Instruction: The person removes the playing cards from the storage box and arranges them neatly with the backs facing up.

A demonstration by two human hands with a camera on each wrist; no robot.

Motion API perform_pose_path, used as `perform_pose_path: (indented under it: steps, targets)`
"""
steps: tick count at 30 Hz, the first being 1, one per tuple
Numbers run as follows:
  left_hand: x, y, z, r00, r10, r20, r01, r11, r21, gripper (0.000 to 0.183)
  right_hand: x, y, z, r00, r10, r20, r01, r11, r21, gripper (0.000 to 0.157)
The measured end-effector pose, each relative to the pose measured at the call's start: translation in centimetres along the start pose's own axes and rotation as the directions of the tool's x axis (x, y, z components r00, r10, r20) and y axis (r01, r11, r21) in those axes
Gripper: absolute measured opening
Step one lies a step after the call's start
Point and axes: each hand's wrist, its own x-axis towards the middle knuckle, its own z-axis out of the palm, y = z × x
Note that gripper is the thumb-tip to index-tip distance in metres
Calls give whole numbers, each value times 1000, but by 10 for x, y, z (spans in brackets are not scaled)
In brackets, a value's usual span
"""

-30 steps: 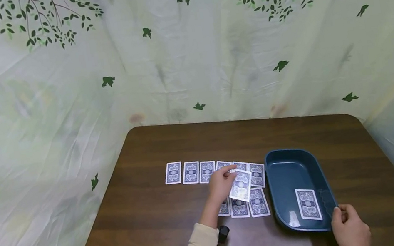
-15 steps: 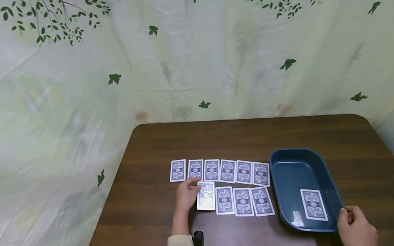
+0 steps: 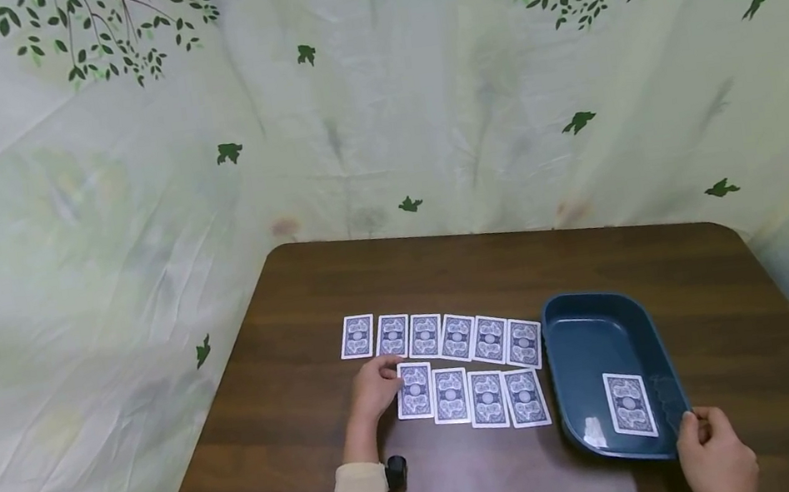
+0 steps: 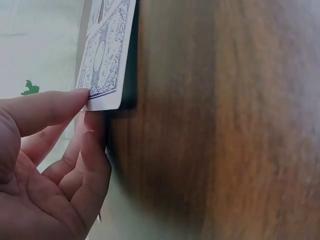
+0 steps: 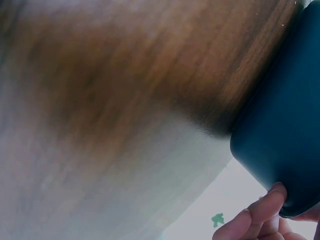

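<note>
My left hand (image 3: 373, 392) pinches the upper left edge of a blue-and-white patterned playing card (image 3: 415, 392), back side up. That card lies at the left end of the nearer row, beside another playing card (image 3: 450, 396). In the left wrist view, the thumb (image 4: 55, 106) is on the card's patterned back (image 4: 102, 57), with fingers beneath its corner. My right hand (image 3: 717, 454) grips the near right corner of a dark blue tray (image 3: 565, 390); the right wrist view shows fingers (image 5: 267, 206) on the tray's outer wall (image 5: 280, 125). One playing card (image 3: 630, 405) lies back up inside the tray.
A farther row of several playing cards (image 3: 426, 336) runs from left to right, back side up, ending close to the tray. All stands on a brown wooden table (image 3: 277, 431). A pale leaf-printed cloth (image 3: 350, 143) hangs behind the table.
My left hand has carried the card leftward from over the rows to the left end of the nearer row, where it now lies flatter. My right hand stays at the tray's corner.
</note>
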Motion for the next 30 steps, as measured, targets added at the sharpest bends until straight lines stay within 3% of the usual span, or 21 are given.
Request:
perform_pose_path:
  steps: [6, 21, 30]
  targets:
    - [2, 2, 3, 999, -21, -25, 23, 997, 80, 29, 2, 2, 1, 999, 31, 18, -31, 999, -10, 31]
    - [3, 5, 15, 998, 46, -35, -40, 989, 146, 29, -3, 4, -2, 1000, 23, -14, -23, 1000, 1, 30]
    - [1, 1, 17, 998, 37, -44, -29, 985, 171, 32, -1, -1, -3, 1000, 13, -1, -13, 1000, -13, 30]
